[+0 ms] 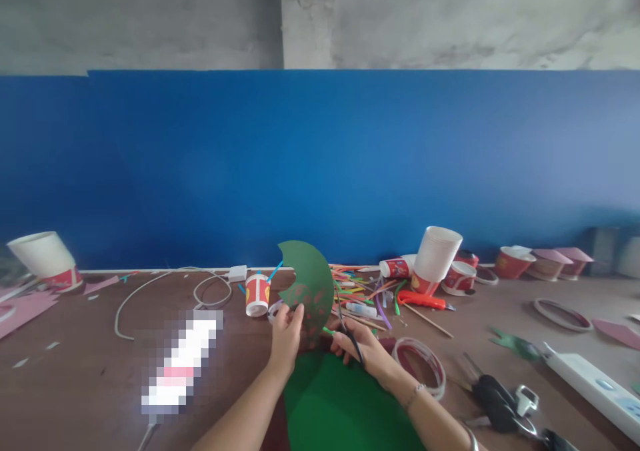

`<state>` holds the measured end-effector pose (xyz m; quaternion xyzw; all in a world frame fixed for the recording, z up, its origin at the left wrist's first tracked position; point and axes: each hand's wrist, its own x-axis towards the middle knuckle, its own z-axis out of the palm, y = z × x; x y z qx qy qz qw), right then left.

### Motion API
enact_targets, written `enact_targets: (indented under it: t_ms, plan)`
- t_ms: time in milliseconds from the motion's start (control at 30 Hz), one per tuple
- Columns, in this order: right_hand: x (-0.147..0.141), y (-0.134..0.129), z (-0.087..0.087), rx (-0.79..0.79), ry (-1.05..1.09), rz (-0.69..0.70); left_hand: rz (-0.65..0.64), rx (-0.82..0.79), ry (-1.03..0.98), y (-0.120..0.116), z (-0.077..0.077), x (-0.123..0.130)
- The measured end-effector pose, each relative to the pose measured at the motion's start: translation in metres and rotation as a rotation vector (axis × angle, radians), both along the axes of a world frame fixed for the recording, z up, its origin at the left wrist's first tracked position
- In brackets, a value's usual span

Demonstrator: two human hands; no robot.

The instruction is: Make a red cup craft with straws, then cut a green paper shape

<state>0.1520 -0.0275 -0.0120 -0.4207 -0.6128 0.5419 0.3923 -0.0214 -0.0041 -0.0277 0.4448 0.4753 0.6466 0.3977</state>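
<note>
A curved piece of green paper [313, 271] is held up in the middle of the head view, its outer edge rounded. My left hand [287, 337] pinches its lower left part between thumb and fingers. Dark-handled scissors [353, 339] are in my right hand [361, 349], their blades pointing up along the paper's right edge. A small bright green strip [329, 331] shows by my right fingertips; whether it is held or part of the paper, I cannot tell. Under both forearms lies a larger green sheet [345, 407].
Several coloured pipe cleaners [357, 297] are piled behind my hands. Left of them stands a paper cup with a blue straw [257, 295]. An orange utility knife [423, 299], a tape roll [420, 367], keys [500, 397] and a power strip [595, 384] lie to the right. A blue panel [300, 164] rises behind.
</note>
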Motion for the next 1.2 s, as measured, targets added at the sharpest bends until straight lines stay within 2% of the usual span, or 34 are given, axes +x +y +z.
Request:
enact_targets:
  t_ms: [100, 333, 667, 900, 1200]
  plan:
    - [0.001, -0.002, 0.000, 0.003, -0.022, 0.012, -0.132, 0.014, -0.003, -0.003, 0.002, 0.002]
    - [0.000, -0.006, 0.000, 0.017, -0.010, -0.015, -0.282, -0.025, -0.113, -0.009, 0.011, 0.005]
    - [-0.003, -0.008, 0.003, 0.002, 0.007, -0.079, -0.315, -0.072, -0.157, -0.010, 0.014, 0.005]
    - [-0.002, -0.007, 0.000, 0.018, 0.066, -0.059, -0.414, -0.060, -0.204, -0.010, 0.019, 0.005]
    - [0.002, -0.008, -0.001, -0.020, 0.029, -0.057, -0.429, -0.064, -0.216, -0.009, 0.018, 0.003]
